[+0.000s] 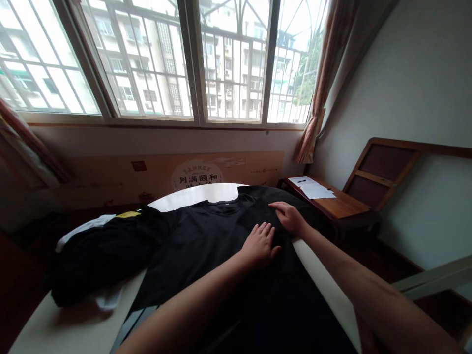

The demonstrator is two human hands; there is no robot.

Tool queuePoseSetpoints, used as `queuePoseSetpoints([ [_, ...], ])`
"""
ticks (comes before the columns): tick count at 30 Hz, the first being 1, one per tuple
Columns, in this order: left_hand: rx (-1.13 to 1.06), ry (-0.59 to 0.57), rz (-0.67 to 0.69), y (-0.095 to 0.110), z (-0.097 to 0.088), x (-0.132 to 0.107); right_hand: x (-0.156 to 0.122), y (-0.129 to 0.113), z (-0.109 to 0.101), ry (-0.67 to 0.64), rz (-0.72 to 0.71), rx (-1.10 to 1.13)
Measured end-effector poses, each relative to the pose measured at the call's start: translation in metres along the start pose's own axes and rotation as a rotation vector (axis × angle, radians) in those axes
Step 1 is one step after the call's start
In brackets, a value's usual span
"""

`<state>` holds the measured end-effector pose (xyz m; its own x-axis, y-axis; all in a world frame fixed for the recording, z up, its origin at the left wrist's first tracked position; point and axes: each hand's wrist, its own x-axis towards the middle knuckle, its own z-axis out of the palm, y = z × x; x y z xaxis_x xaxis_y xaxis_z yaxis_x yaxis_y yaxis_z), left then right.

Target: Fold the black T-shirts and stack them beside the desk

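Note:
A black T-shirt (206, 246) lies spread over a pale round table (173, 199), its neckline toward the window and its hem toward me. My left hand (259, 244) rests flat on the upper right part of the shirt, fingers stretched out. Just beyond it, my right hand (289, 217) touches the cloth near the right shoulder, its fingers extended and the thumb apart. Neither hand grips anything that I can see. My left forearm covers some of the shirt's lower left side.
Piled dark clothes (99, 255), with white and yellow bits showing, sit on the table's left. A low wooden table (342, 204) at the right carries white papers (311, 188) and a pen. A printed cardboard panel (155, 172) stands below the barred window (232, 64).

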<state>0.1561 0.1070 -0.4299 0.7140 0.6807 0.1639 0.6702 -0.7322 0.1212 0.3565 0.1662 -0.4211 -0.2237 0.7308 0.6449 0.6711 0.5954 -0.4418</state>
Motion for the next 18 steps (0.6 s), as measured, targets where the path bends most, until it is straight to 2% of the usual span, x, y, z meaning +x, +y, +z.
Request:
queuePoseSetpoints([
  [5,0.072,0.063,0.098,-0.002,0.004,-0.001,0.041,0.003,0.04,-0.454,0.039,-0.044],
  [8,0.109,0.103,0.164,-0.001,0.004,-0.003,0.048,0.01,0.059,-0.631,0.056,-0.155],
  [11,0.152,0.127,0.222,0.001,0.003,-0.003,0.05,0.019,0.07,-0.662,0.095,-0.287],
  [15,0.181,0.129,0.292,0.005,-0.002,-0.003,0.055,0.027,0.077,-0.56,0.237,-0.365],
  [18,0.173,0.098,0.289,0.009,-0.003,-0.005,0.058,0.031,0.077,-0.512,0.32,-0.379],
])
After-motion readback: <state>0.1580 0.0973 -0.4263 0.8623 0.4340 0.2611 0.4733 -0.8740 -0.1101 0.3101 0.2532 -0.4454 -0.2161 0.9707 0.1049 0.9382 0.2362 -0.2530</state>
